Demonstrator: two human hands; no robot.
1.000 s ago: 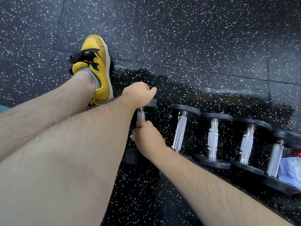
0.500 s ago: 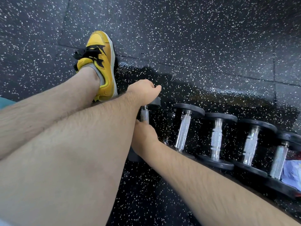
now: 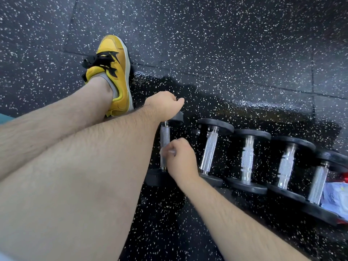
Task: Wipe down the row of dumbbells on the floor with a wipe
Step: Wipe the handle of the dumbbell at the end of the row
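Five dumbbells [image 3: 247, 157]; by my shoe [image 3: 120, 78], left hand [image 3: 163, 103] is gripping the end dumbbell [image 3: 164, 137], right hand [image 3: 182, 160] pinching the wipe [image 3: 166, 152]; slackening risks rolling.

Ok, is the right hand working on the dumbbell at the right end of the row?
No, the right hand is at the handle of the leftmost dumbbell, at the other end of the row.
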